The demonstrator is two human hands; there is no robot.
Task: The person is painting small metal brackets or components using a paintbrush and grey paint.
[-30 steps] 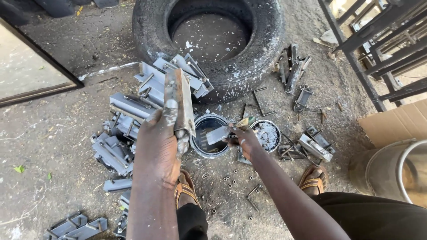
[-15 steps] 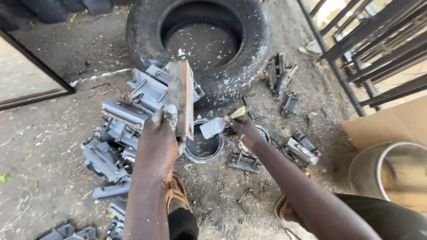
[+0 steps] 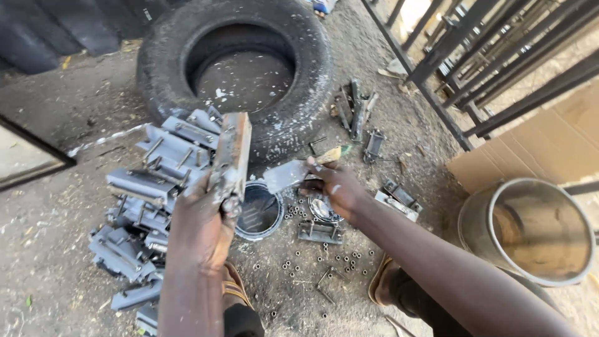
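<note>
Left hand [image 3: 198, 226], fingers closed round the lower end of a grey metal bracket [image 3: 232, 153], held upright above the dirt floor [image 3: 50, 249]. Right hand [image 3: 337, 187], fingers gripping a paint-smeared putty knife [image 3: 288, 175]; blade points toward the bracket, just short of it. Small round tin [image 3: 259, 212] on the ground directly below, between both hands. Heap of similar grey brackets [image 3: 143, 206] to the left, resting against an old tyre [image 3: 237, 62]. Small nuts [image 3: 340, 259] scattered near the feet; metal bucket [image 3: 530, 231] at right
</note>
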